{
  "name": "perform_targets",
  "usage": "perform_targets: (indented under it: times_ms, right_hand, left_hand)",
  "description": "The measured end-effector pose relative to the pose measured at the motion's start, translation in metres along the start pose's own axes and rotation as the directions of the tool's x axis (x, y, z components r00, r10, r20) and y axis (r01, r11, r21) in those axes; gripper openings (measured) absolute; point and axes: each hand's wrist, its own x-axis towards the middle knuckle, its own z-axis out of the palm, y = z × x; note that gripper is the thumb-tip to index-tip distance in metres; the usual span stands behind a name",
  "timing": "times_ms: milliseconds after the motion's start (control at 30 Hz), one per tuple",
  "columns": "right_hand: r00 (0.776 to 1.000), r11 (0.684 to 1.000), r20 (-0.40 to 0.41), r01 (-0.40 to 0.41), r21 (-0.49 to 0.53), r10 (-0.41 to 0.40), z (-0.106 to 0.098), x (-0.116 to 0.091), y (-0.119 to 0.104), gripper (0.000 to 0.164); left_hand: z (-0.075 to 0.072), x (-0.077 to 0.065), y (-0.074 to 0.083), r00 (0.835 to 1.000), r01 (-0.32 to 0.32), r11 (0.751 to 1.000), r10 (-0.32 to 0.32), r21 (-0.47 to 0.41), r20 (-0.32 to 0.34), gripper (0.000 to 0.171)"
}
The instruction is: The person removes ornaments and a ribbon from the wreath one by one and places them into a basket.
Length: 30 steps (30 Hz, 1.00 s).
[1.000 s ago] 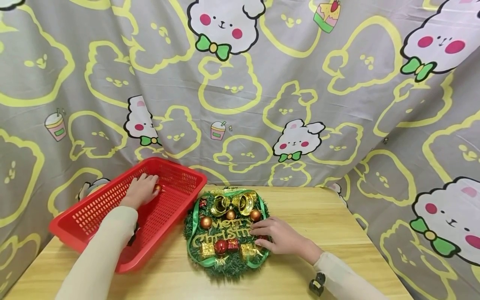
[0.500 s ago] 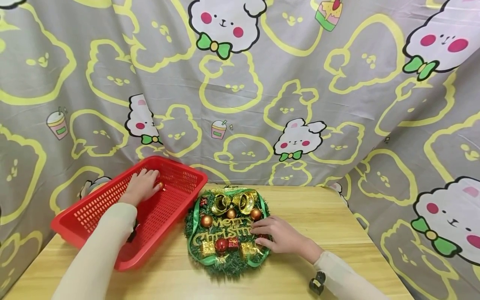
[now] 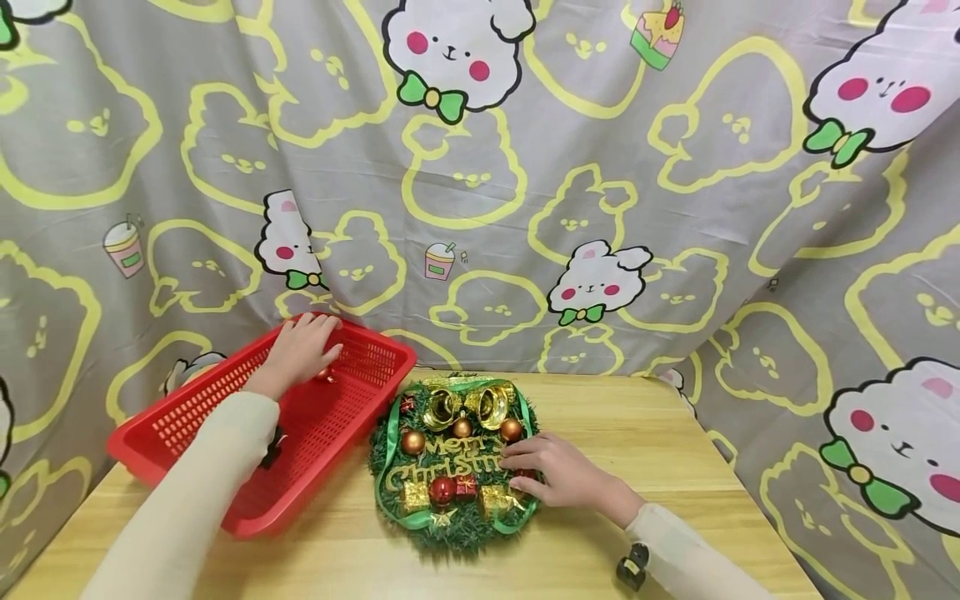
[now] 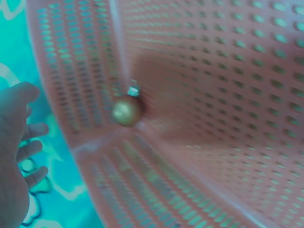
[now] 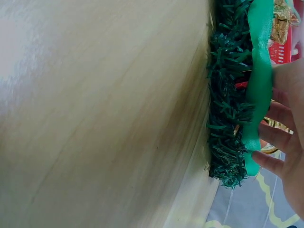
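Note:
My left hand (image 3: 300,348) hovers over the far end of the red plastic basket (image 3: 262,523), its fingers spread and loosely bent. Below it, a copper-coloured Christmas ball (image 4: 127,110) with a silver cap lies in the basket's corner, apart from the fingers in the left wrist view. On the table lies a green Christmas wreath (image 3: 457,537) with gold bells, gold lettering, balls, small gift boxes and a green ribbon (image 5: 259,80). My right hand (image 3: 558,473) rests on the wreath's right edge, fingers stretched over the ribbon and lettering.
The wooden table (image 3: 622,533) extends to the right of the wreath and in front of it. A grey patterned curtain (image 3: 480,250) hangs directly behind the table and basket. The basket stands tilted at the left, close to the wreath.
My left hand has lifted off the ball and moved up toward the basket's far rim, its fingers spreading. The ball stays in the basket. My right hand has not moved.

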Motion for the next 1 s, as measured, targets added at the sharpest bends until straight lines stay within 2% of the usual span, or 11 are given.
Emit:
perform_targets:
  times_ms: [233,433,700,1000]
  right_hand:
    - [1.000,1.000,0.019,-0.014,0.010,0.014,0.001,-0.002,0.000,0.030]
    - [1.000,1.000,0.001,-0.001,0.009,0.001,0.002,-0.001,0.000,0.030]
    - [1.000,1.000,0.003,0.005,0.001,-0.005,0.001,0.000,0.001,0.030]
    - [1.000,1.000,0.017,-0.013,0.013,0.012,0.001,0.000,0.001,0.031]
  left_hand:
    - [-0.018,0.011,0.031,0.991,-0.095,0.996,0.093,-0.006,-0.100,0.039]
    - [-0.033,0.013,0.063,0.965,-0.197,0.980,0.197,0.016,-0.172,0.040]
    - [-0.035,0.004,0.109,0.911,-0.362,0.929,0.369,0.076,-0.184,0.039]
    - [-0.032,-0.006,0.141,0.876,-0.444,0.891,0.455,0.098,-0.160,0.032]
